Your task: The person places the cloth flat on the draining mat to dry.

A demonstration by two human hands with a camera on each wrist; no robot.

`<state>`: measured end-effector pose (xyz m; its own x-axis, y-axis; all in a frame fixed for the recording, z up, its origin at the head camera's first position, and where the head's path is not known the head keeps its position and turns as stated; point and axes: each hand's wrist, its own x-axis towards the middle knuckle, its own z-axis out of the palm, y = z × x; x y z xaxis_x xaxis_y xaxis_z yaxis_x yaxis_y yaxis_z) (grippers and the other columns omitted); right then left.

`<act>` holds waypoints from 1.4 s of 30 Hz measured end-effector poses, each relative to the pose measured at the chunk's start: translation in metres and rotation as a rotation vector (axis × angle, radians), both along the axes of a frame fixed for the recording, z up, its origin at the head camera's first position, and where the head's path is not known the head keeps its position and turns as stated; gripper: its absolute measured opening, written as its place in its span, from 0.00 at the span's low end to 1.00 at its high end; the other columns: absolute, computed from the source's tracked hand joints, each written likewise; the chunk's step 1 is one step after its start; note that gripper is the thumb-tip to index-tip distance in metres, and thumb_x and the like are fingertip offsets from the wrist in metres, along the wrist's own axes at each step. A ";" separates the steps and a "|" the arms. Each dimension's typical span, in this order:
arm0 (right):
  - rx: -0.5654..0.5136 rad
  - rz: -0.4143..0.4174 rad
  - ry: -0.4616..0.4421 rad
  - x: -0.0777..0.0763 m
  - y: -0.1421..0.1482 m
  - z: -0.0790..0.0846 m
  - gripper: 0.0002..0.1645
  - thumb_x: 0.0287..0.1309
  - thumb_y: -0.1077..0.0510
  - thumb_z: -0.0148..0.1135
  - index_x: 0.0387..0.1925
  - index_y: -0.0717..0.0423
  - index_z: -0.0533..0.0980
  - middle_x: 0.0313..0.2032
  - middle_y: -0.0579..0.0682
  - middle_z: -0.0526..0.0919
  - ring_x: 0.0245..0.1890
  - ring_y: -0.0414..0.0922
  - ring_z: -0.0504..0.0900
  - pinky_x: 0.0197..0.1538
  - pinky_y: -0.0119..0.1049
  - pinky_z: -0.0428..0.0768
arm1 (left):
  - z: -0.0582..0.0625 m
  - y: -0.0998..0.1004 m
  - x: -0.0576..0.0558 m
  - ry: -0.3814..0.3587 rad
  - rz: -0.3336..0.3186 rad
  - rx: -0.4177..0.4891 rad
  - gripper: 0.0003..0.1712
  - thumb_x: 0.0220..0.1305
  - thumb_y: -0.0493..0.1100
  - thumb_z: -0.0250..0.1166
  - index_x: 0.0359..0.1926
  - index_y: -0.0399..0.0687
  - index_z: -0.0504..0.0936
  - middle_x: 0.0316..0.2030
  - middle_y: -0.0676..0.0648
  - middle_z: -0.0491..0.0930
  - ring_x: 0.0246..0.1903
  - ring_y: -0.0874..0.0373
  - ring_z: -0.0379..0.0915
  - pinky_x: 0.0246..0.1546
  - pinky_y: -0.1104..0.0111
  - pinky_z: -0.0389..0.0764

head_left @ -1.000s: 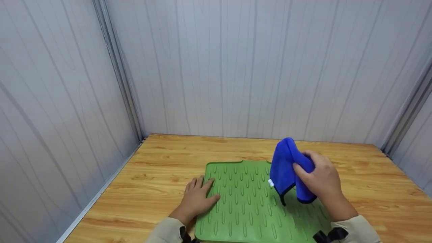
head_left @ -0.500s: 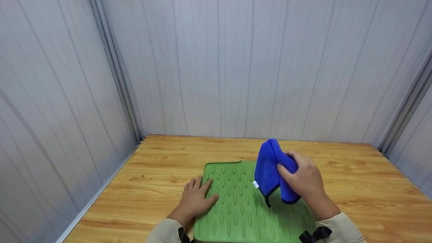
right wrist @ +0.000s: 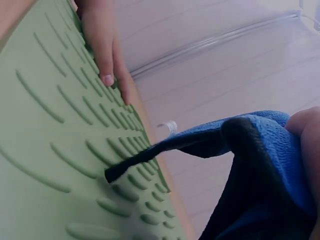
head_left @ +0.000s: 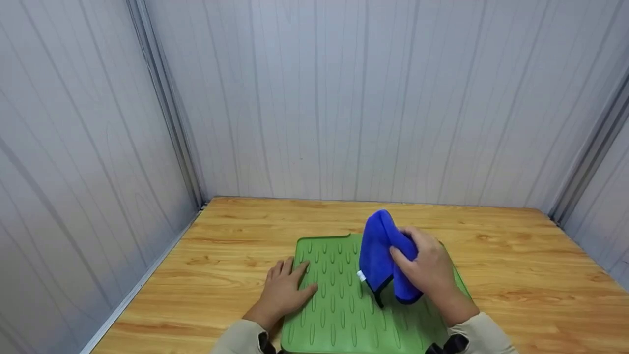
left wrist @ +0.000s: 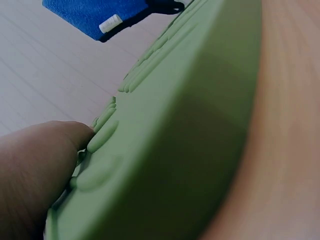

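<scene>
A green mat with raised oval ridges [head_left: 334,314] lies on the wooden table. On its left edge rests my left hand [head_left: 282,294], fingers spread and thumb over the ridges. My right hand [head_left: 430,265] grips a folded blue cloth [head_left: 377,250] with dark edging and a small white tag, thumb on the near side. The cloth hangs over the right half of the mat. In the right wrist view a dark-edged corner of the cloth [right wrist: 270,165] dangles close to the ridges; whether it touches them I cannot tell. The right fingers are mostly hidden behind the cloth.
The wooden tabletop [head_left: 211,275] extends on both sides of the mat and behind it. Pale panelled walls [head_left: 314,98] enclose the back, left and right, with metal strips at the corners. Dark straps sit at both wrists.
My right hand has carried the blue cloth leftward over the mat and, lately, slightly lower. The left hand stays in place on the mat's left edge.
</scene>
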<state>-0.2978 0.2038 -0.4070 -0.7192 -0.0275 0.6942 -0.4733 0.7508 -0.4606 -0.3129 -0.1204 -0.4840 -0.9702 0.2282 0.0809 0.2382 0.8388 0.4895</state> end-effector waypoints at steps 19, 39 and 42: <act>0.022 -0.026 -0.141 -0.005 -0.016 -0.032 0.24 0.55 0.50 0.75 0.53 0.53 0.81 0.46 0.54 0.85 0.46 0.54 0.81 0.47 0.55 0.80 | 0.001 -0.004 0.004 0.036 -0.003 0.007 0.42 0.69 0.65 0.57 0.75 0.48 0.67 0.75 0.33 0.54 0.74 0.30 0.44 0.70 0.38 0.47; 0.187 0.029 -0.408 -0.010 -0.027 -0.057 0.24 0.60 0.46 0.71 0.53 0.51 0.78 0.49 0.52 0.83 0.50 0.53 0.80 0.51 0.54 0.78 | 0.001 -0.002 0.005 0.026 0.009 0.003 0.43 0.68 0.67 0.57 0.75 0.50 0.66 0.75 0.33 0.54 0.75 0.30 0.43 0.71 0.38 0.46; 0.255 0.044 -0.417 -0.011 -0.028 -0.059 0.24 0.61 0.45 0.69 0.53 0.52 0.77 0.50 0.51 0.81 0.50 0.53 0.78 0.51 0.54 0.77 | 0.000 -0.002 0.006 0.019 0.009 0.009 0.43 0.68 0.67 0.57 0.75 0.49 0.66 0.76 0.33 0.54 0.75 0.30 0.43 0.71 0.38 0.46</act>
<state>-0.3088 0.1762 -0.4656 -0.9289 -0.1960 0.3141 -0.3214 0.8480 -0.4214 -0.3072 -0.1228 -0.4838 -0.9705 0.2187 0.1012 0.2399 0.8364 0.4929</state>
